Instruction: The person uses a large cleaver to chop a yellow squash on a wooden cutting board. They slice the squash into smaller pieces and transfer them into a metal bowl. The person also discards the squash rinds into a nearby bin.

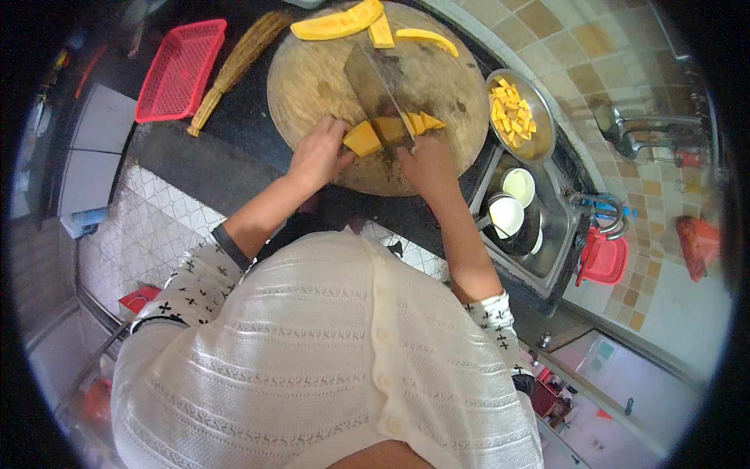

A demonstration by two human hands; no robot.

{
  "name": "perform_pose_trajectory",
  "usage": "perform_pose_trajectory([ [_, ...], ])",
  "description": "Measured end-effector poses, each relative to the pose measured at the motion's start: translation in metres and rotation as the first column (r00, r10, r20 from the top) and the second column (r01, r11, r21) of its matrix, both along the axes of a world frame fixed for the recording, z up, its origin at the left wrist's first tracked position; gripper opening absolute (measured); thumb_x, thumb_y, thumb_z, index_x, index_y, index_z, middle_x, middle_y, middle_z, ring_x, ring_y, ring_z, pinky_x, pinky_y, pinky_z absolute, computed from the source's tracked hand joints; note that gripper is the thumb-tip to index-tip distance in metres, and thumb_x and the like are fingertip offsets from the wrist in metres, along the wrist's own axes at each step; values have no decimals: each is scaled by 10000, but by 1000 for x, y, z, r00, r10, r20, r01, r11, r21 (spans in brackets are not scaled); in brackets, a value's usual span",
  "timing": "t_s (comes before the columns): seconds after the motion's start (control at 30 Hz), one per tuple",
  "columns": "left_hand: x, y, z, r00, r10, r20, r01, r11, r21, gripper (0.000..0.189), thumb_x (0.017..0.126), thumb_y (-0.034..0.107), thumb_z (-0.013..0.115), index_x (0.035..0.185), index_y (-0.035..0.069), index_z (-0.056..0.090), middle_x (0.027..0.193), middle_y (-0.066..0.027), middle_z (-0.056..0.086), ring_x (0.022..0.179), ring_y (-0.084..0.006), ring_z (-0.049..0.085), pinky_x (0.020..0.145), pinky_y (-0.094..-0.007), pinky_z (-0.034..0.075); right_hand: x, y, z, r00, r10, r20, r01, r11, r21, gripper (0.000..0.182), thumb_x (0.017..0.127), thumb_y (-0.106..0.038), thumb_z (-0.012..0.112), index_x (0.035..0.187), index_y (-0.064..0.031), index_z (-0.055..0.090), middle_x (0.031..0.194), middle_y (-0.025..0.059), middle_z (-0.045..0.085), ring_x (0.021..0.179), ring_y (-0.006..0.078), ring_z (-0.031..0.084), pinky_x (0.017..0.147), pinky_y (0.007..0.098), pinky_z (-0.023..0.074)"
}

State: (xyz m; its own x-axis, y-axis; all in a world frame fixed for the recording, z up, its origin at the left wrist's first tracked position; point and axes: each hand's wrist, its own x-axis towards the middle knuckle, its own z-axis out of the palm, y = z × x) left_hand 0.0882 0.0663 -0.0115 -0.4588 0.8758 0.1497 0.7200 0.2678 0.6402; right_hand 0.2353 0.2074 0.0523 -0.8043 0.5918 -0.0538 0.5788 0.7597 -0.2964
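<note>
On a round wooden chopping block point(316, 88) lies a piece of pumpkin point(362, 139), its right part cut into several chunks. My left hand point(321, 149) holds the left end of that piece. In my right hand point(428, 164) is a broad-bladed cleaver point(375, 82), whose blade lies across the pumpkin, hiding part of it. Larger pumpkin slices point(337, 22) rest at the block's far edge. To the right, a metal bowl point(542, 105) holds many pumpkin cubes point(512, 114).
Left of the block are a straw brush point(240, 64) and a red plastic basket point(181, 70). A sink point(545, 275) with white bowls point(506, 217) and a faucet point(609, 205) stands at the right. Ladles point(630, 132) hang by the tiled wall.
</note>
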Motion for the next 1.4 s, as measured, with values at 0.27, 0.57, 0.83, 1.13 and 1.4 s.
perform_pose_trajectory([
  [0.27,1,-13,3,992,-13,125,-4,991,133,325,738,100,742,987,42,541,875,-138,568,782,-326,605,668,-391,483,-11,-30,-7,996,37,85,-37,999,3,252,840,-199,599,782,41,648,715,239,632,690,394,642,667,484,518],
  [0.57,-8,-19,0,995,50,83,-64,983,174,215,772,91,722,902,34,561,806,-129,567,692,-276,611,610,-365,483,-11,-35,41,999,15,-40,-18,997,-76,208,840,-187,592,789,1,665,721,232,640,709,395,654,663,492,520],
  [0.83,4,-7,-6,1000,6,24,-11,980,200,323,736,113,757,979,49,554,809,-126,565,687,-281,600,607,-367,484,-9,-36,-6,997,51,52,-47,997,-63,213,852,-221,578,860,-29,670,723,214,648,688,379,650,650,491,517],
  [1.13,6,47,-17,995,48,86,-75,940,333,399,685,41,707,1053,31,554,1048,-187,555,1017,-382,523,856,-441,446,61,6,-9,749,-579,-322,315,739,-595,235,869,-203,630,740,-9,601,568,84,564,484,226,555,481,353,462],
  [1.4,7,89,-22,992,109,-63,-85,949,302,634,710,297,750,1269,89,534,1294,-173,492,1181,-374,455,984,-460,391,131,47,-49,458,-889,3,251,126,-960,171,869,-128,629,745,-72,526,556,-5,456,409,109,422,394,283,411],
])
